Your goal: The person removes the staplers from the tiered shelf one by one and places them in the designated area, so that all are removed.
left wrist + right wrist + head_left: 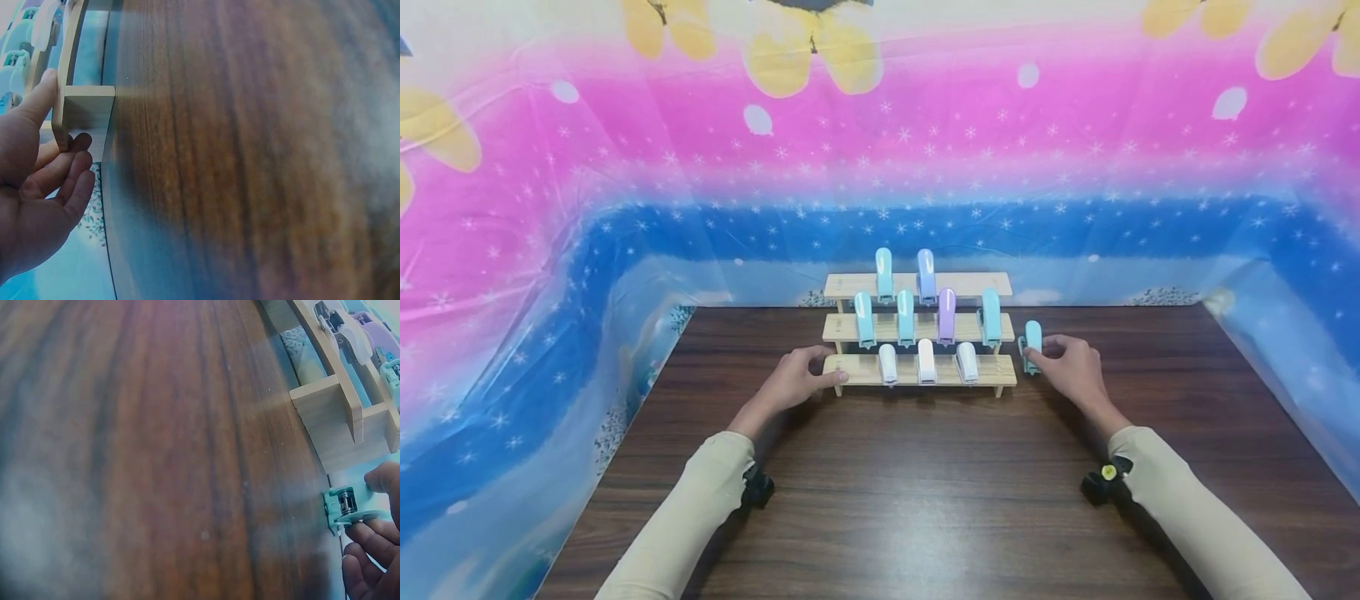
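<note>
My left hand (797,379) grips the left end of a three-tier wooden stand (861,369), thumb on top of the lowest shelf. In the left wrist view, the fingers of my left hand (50,169) curl below that shelf's end. Beyond the stand's right side, my right hand (1072,367) pinches a teal stapler (1032,337) at table level. The right wrist view shows this teal stapler (347,505) between thumb and fingers of my right hand (378,544); its far side is hidden. Three pale staplers, including a middle one (926,362), sit on the lowest shelf.
On the middle shelf stand several staplers, among them a purple one (946,317) and a teal one (991,317) at the right. The top shelf bears a teal stapler (884,275) and a blue one (927,277). A patterned cloth (880,167) hangs behind the brown table (910,492).
</note>
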Available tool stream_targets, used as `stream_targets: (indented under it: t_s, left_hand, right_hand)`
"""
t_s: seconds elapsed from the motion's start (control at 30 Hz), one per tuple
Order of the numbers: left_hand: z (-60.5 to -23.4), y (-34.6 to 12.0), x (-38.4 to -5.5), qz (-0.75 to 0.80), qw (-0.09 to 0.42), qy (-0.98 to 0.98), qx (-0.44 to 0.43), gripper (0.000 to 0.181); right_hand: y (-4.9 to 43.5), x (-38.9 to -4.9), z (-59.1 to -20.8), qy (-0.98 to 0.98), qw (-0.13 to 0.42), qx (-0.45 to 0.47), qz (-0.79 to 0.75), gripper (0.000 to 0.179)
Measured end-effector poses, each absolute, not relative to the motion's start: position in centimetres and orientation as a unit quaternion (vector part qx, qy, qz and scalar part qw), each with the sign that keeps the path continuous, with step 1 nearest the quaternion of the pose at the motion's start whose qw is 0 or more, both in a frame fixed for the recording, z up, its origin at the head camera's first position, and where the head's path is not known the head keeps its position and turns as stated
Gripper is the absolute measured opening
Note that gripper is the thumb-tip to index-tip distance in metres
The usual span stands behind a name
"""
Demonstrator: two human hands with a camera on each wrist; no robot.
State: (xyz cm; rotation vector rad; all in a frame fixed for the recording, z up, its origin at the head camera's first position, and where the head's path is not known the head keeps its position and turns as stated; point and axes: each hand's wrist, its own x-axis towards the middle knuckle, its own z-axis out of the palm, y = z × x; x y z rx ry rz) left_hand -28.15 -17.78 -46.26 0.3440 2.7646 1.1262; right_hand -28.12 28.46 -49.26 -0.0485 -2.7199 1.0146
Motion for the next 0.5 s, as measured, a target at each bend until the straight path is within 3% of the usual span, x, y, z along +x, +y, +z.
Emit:
stream_targets:
  t_s: [0.5]
  left_hand:
    - [-46.3, -17.9, -28.3, 0.366, 0.061, 0.921, 0.12, 0.066]
  right_hand:
    - [28.9, -28.0, -47.6, -0.921, 0.129, -0.01, 0.367, 0.062]
